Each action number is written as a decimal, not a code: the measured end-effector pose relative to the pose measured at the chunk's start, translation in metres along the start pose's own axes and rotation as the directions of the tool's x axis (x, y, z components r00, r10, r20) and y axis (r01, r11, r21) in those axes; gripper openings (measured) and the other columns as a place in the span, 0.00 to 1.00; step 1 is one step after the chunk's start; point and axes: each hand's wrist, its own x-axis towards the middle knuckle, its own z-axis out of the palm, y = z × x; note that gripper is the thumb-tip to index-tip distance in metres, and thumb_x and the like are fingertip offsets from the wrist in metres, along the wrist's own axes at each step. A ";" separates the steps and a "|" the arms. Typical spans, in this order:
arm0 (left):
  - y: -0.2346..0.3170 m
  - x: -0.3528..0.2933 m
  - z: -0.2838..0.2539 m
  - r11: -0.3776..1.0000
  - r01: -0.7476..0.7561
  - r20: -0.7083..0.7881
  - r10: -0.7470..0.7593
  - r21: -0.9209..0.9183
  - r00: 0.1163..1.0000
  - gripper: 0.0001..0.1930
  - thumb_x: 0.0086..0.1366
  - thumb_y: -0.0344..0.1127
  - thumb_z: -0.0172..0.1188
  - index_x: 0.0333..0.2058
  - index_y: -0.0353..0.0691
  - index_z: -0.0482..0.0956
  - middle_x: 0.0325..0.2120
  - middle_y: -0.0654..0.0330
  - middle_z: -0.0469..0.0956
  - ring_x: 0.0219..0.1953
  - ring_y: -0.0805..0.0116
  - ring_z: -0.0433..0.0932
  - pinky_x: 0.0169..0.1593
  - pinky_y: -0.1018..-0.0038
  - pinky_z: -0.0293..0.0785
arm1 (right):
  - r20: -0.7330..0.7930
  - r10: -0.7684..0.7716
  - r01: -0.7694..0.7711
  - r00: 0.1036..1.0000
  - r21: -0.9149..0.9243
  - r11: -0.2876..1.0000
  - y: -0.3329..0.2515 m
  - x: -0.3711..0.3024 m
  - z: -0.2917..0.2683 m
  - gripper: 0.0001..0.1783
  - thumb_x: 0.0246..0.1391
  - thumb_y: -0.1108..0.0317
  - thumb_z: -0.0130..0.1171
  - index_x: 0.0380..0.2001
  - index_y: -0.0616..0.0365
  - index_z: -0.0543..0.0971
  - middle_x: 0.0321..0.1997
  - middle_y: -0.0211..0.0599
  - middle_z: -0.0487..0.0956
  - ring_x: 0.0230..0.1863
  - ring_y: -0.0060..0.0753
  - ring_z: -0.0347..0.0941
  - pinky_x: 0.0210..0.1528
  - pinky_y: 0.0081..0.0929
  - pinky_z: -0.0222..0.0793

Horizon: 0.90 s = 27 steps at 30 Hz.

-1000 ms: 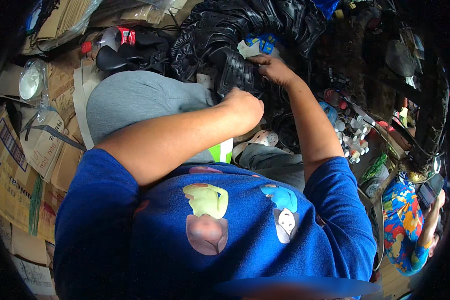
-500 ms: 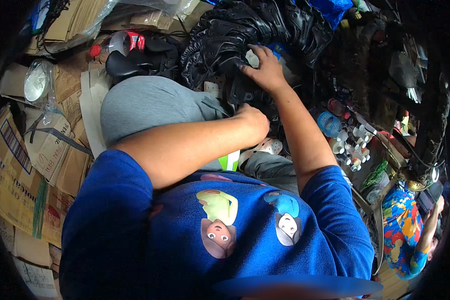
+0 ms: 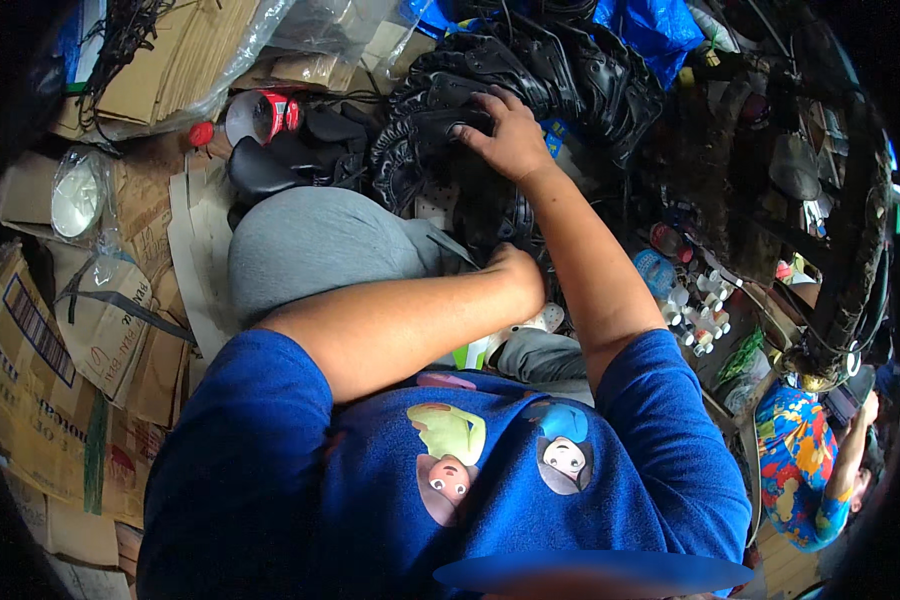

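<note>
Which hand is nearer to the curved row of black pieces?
The right. The right hand is at the near, inner side of the curved row of black pieces, spread over it; the left hand is farther back toward the body, its fingertips hidden.

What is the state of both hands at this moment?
Left hand: fingers hidden, so its grip cannot be told.
Right hand: open, thumb and fingers apart, at the black pieces.
</note>
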 end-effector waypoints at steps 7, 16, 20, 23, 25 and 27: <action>-0.001 0.011 0.005 1.000 -0.020 -0.038 0.019 -0.016 0.999 0.17 0.57 0.35 0.47 0.45 0.42 0.74 0.49 0.54 0.71 0.48 0.57 0.72 0.41 0.59 0.70 | 0.090 0.177 -0.130 0.980 -0.384 0.914 -0.019 0.012 -0.004 0.43 0.39 0.37 0.54 0.57 0.49 0.63 0.64 0.43 0.56 0.61 0.46 0.54 0.59 0.45 0.50; -0.006 0.004 -0.006 0.989 -0.038 -0.158 0.016 -0.141 0.987 0.20 0.61 0.35 0.40 0.52 0.41 0.67 0.55 0.54 0.64 0.55 0.57 0.65 0.47 0.62 0.67 | 0.163 0.178 -0.064 0.971 -0.537 0.841 -0.027 0.009 -0.005 0.48 0.37 0.35 0.55 0.59 0.51 0.60 0.65 0.43 0.54 0.62 0.45 0.53 0.60 0.45 0.46; -0.009 0.001 -0.011 0.989 -0.039 -0.067 0.030 -0.140 0.997 0.20 0.62 0.35 0.39 0.52 0.41 0.68 0.55 0.54 0.64 0.54 0.57 0.66 0.48 0.61 0.66 | 0.197 0.263 -0.163 0.944 -0.415 0.895 -0.023 0.024 -0.018 0.47 0.39 0.37 0.56 0.59 0.50 0.59 0.65 0.43 0.53 0.62 0.47 0.52 0.59 0.48 0.47; -0.010 0.007 -0.004 0.987 -0.018 -0.124 -0.002 -0.163 0.992 0.19 0.61 0.35 0.40 0.51 0.40 0.69 0.53 0.53 0.66 0.53 0.58 0.67 0.47 0.61 0.67 | 0.016 0.325 -0.313 0.945 -0.236 0.920 -0.011 0.029 -0.015 0.45 0.39 0.39 0.55 0.59 0.49 0.59 0.66 0.43 0.51 0.63 0.49 0.51 0.60 0.49 0.47; -0.010 -0.004 -0.014 0.994 -0.070 -0.062 0.065 -0.081 0.996 0.19 0.61 0.35 0.40 0.49 0.39 0.70 0.51 0.52 0.68 0.50 0.59 0.70 0.45 0.61 0.68 | -0.061 0.403 -0.406 0.913 -0.225 0.886 -0.001 0.028 -0.012 0.45 0.39 0.39 0.55 0.59 0.49 0.59 0.67 0.43 0.48 0.62 0.48 0.53 0.61 0.46 0.48; -0.008 -0.002 -0.011 0.996 -0.067 -0.079 0.062 -0.056 0.995 0.18 0.61 0.35 0.40 0.48 0.38 0.71 0.49 0.51 0.70 0.48 0.59 0.72 0.44 0.61 0.69 | -0.001 0.392 -0.383 0.920 -0.217 0.898 0.007 0.028 -0.014 0.45 0.39 0.39 0.55 0.59 0.50 0.59 0.66 0.44 0.49 0.61 0.48 0.54 0.61 0.43 0.49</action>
